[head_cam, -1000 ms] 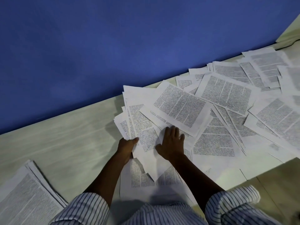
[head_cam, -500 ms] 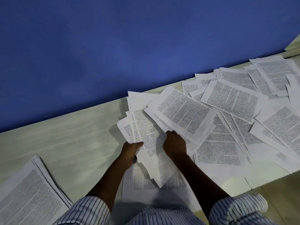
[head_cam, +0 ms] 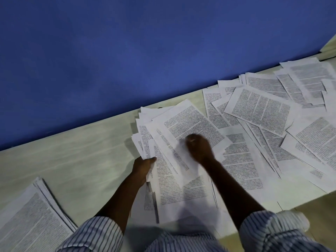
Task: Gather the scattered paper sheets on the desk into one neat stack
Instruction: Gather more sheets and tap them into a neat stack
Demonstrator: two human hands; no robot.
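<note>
We've got the left hand gripping the paper bundle at its left edge, the right hand curled on top, blurred, we cannot tell its grip; loose sheets lie right

We see a blue wall filling the upper half of the view. Its paint is matt and uneven, a little lighter towards the middle. It meets the far edge of the desk along a line that slants up to the right. The desk top is pale greenish-cream, with a faint wood grain running along its length. Past the desk's near right corner lies a tan surface; we cannot tell whether it is lower or level. At the far right end a pale ledge shows against the wall. The light is dim and cool, with soft shadows.
</note>
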